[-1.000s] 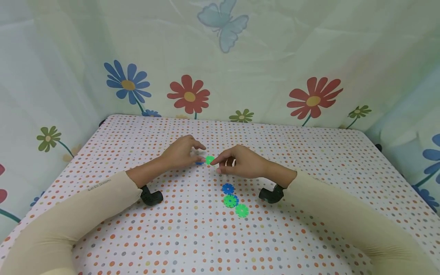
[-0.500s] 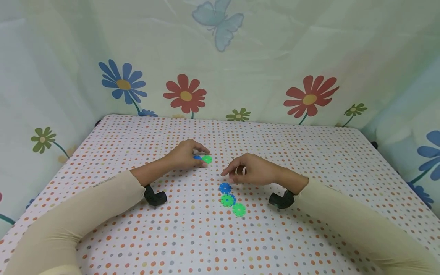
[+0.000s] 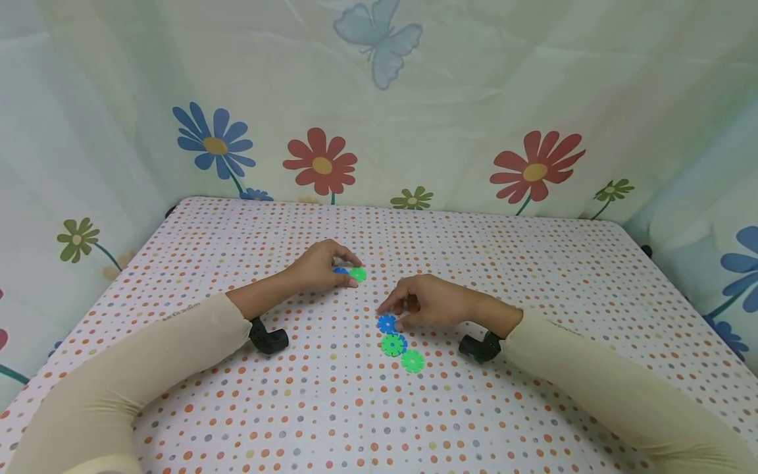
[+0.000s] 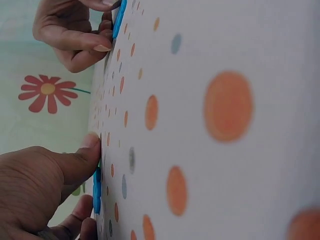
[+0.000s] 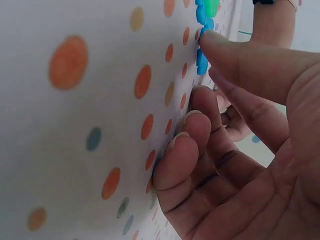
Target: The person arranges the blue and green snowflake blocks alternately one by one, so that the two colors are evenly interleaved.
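A blue notched plastic disc point(image 3: 340, 270) and a green one point(image 3: 358, 274) lie side by side on the dotted tablecloth. My left hand point(image 3: 322, 266) rests around them, thumb and index finger apart on either side; in the left wrist view the blue disc's edge shows beneath the thumb. Nearer to me, a second blue notched disc point(image 3: 387, 323) sits between the thumb and index fingertip of my right hand point(image 3: 429, 303). In the right wrist view, the thumb point(image 5: 220, 45) touches this blue disc point(image 5: 202, 62) and the index fingertip is at its edge. The other right fingers are bent.
Just in front of the right hand, a green disc point(image 3: 391, 345) overlaps another blue disc point(image 3: 404, 343). A further green disc point(image 3: 412, 361) lies beside them. The dotted cloth point(image 3: 331, 408) covers the table, with a flowered curtain point(image 3: 438, 118) behind it.
My right hand has moved away from the far discs towards me, down to the nearer blue disc. My left hand has shifted around the far blue and green discs, which now lie nearly level.
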Tool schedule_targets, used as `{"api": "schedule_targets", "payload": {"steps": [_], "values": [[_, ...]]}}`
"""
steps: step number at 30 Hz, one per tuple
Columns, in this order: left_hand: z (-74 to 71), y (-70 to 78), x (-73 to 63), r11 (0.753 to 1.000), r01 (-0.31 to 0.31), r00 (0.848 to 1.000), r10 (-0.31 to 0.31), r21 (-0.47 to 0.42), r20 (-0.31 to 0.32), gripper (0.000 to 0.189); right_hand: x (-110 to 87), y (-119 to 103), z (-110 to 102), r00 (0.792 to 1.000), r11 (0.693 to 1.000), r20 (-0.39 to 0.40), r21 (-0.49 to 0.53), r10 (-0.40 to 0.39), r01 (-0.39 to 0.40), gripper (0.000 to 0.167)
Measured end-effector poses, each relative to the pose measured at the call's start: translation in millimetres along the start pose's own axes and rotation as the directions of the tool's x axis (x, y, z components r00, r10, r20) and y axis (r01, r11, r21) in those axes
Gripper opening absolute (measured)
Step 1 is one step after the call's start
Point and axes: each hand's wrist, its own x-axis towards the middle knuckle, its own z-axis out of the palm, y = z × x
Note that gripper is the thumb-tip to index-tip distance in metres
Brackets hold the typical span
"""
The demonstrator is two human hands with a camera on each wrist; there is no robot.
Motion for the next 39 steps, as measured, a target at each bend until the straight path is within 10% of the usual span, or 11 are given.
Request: {"api": "schedule_targets", "payload": {"steps": [39], "values": [[-0.2,1.0,1.1,1.000,-0.008,1.000,0.008,0.018,-0.007,0.029,1.3,-5.5,0.0,1.000,1.000,0.011,-0.018,0.001,-0.001,0.022]]}}
